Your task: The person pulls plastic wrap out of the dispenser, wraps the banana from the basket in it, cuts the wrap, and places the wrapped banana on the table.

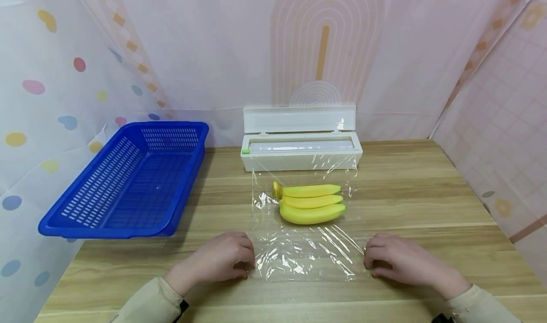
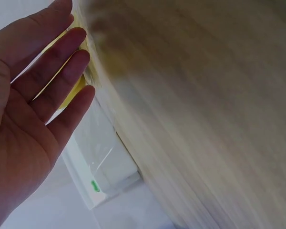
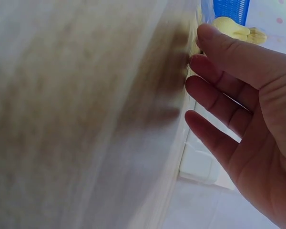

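A bunch of yellow bananas (image 1: 314, 204) lies on a sheet of clear cling film (image 1: 299, 261) spread over the table. The film runs back to a white cling film dispenser (image 1: 301, 161), whose lid stands raised. At the film's near left edge is my left hand (image 1: 224, 259), its fingers loosely bent with fingertips at the film's edge. My right hand (image 1: 403, 261) is likewise at the near right edge. Both wrist views show the left palm (image 2: 28, 129) and right palm (image 3: 262, 148) with nothing gripped in them, fingers slightly spread near the tabletop.
A blue plastic basket (image 1: 179, 190) with slotted sides stands at the left of the wooden table (image 1: 427, 204). Patterned cloth (image 1: 213, 47) hangs behind and along both sides. A green tab (image 1: 245, 151) sits at the dispenser's left end.
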Motion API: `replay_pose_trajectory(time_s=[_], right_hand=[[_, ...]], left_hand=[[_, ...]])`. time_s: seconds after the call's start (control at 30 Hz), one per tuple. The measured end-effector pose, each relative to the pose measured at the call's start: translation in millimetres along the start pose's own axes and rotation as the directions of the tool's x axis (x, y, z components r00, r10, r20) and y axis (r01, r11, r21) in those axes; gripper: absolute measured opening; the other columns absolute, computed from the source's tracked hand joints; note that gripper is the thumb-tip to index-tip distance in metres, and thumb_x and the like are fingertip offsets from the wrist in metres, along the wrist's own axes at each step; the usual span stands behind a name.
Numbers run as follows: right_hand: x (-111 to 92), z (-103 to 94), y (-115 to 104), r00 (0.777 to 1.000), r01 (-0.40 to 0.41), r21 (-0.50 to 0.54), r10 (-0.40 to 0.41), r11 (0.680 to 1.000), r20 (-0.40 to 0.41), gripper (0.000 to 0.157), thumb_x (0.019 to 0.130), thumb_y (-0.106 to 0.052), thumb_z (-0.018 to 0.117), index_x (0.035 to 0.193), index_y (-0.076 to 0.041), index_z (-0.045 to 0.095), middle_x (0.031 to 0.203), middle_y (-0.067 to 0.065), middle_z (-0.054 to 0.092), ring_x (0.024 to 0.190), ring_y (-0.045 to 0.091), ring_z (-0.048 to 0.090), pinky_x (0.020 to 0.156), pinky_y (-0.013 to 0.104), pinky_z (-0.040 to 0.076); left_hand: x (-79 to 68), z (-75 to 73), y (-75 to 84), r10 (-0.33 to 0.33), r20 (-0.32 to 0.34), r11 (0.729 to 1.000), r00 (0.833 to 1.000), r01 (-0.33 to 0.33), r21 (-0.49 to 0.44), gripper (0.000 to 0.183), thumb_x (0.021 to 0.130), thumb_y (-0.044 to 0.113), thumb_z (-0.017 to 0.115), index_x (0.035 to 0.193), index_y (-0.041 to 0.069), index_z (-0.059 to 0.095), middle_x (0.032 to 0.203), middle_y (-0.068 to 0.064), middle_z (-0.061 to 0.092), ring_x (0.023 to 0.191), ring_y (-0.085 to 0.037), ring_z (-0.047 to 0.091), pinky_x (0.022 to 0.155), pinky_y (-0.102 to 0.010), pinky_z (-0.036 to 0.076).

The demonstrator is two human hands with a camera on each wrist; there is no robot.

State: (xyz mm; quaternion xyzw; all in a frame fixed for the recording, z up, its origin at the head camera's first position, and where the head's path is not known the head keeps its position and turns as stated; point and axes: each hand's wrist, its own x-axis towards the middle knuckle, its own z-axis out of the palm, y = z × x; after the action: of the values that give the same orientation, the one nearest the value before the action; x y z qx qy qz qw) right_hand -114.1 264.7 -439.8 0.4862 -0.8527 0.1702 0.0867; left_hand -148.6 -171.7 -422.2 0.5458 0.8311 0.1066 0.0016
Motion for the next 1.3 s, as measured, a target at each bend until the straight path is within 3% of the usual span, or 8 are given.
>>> replay_pose_trajectory(time_s=[0.2,0.5,0.87,1.17,1.3], right_hand=[[-0.7,0.5,0.6,1.0,-0.007,0.014,0.007,1.0,-0.005,0.015,0.083,-0.024,0.078,0.084,-0.028,0.064,0.093,-0.019,0.058,0.085,0.0,0.054,0.073,0.019,0.049],[-0.6,-3.6,-0.6,1.0,0.008,0.036,-0.007,0.999,-0.028,0.023,0.077,-0.015,0.082,0.085,-0.027,0.064,0.09,-0.019,0.059,0.083,0.0,0.056,0.072,0.017,0.048],[-2.8,-14.9,2.0,0.996,-0.03,0.032,0.032,0.999,-0.08,0.022,0.08,-0.012,0.078,0.088,-0.028,0.066,0.092,-0.02,0.06,0.084,0.0,0.058,0.076,0.016,0.047],[0.6,-21.4,3.4,0.989,-0.092,0.041,0.097,0.995,-0.111,0.017,0.087,-0.013,0.074,0.091,-0.026,0.065,0.092,-0.02,0.061,0.083,0.001,0.058,0.074,0.02,0.051],[2.1,-22.8,6.2,0.981,-0.13,0.021,0.131,0.991,-0.144,0.016,0.087,-0.012,0.074,0.09,-0.025,0.065,0.09,-0.02,0.059,0.082,0.001,0.057,0.071,0.025,0.052]], left_hand=[[0.0,3.4,-1.0,0.017,-0.007,1.0,1.0,-0.017,-0.014,0.018,0.072,0.013,0.085,0.078,0.022,0.072,0.085,0.014,0.062,0.082,-0.003,0.057,0.076,-0.019,0.05],[-3.1,-2.9,-4.0,0.058,-0.11,0.994,0.992,-0.068,-0.086,0.012,0.079,0.011,0.081,0.08,0.018,0.072,0.08,0.014,0.065,0.079,-0.002,0.061,0.075,-0.018,0.051],[-4.8,-18.5,-9.1,0.097,-0.281,0.991,0.955,-0.119,-0.064,0.016,0.08,0.006,0.08,0.084,0.017,0.069,0.083,0.011,0.065,0.079,-0.004,0.061,0.074,-0.02,0.052],[-0.5,-25.4,-13.7,0.046,-0.366,0.997,0.929,-0.065,-0.042,0.017,0.078,0.006,0.082,0.084,0.016,0.07,0.083,0.009,0.065,0.077,-0.006,0.061,0.07,-0.022,0.053],[1.3,-23.5,-17.0,-0.019,-0.406,0.996,0.914,-0.02,-0.091,0.015,0.078,0.005,0.081,0.084,0.014,0.071,0.083,0.009,0.067,0.078,-0.008,0.063,0.071,-0.023,0.053]])
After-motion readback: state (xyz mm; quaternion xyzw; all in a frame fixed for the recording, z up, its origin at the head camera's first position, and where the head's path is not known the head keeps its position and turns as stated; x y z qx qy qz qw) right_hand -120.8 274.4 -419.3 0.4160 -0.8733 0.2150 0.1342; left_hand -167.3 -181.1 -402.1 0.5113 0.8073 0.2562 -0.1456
